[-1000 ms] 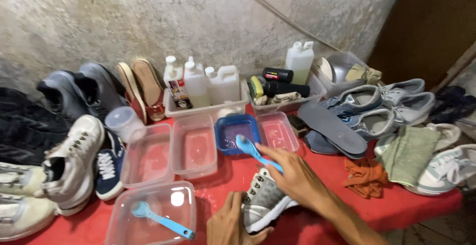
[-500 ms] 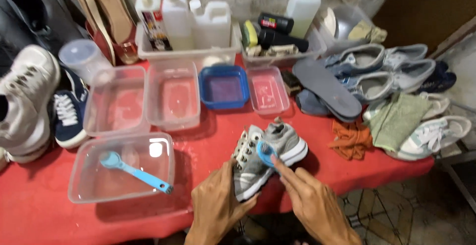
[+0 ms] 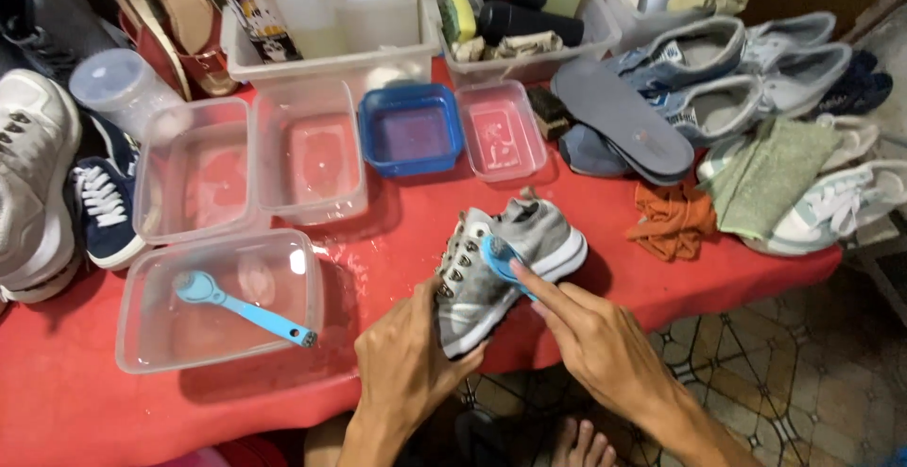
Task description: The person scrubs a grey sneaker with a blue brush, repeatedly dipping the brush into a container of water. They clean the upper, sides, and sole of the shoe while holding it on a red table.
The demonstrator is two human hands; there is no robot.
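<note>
The grey sneaker [image 3: 505, 269] is being clamped toe-end by left hand [image 3: 408, 365] fingers at the red table's [image 3: 85, 401] edge, w/ a blue brush [image 3: 501, 257] being pinched in right hand [image 3: 593, 344] fingertips; a wet-grip slip is being risked, dropping the shoe floorward.

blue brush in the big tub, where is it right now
In the head view it lies at lower left, the blue brush inside the clear tub on the red table, left of the left hand.

Both forearms bare, no sleeves, rings or watch on left hand [image 3: 404, 363] or right hand [image 3: 590, 339]; feet bare.
</note>
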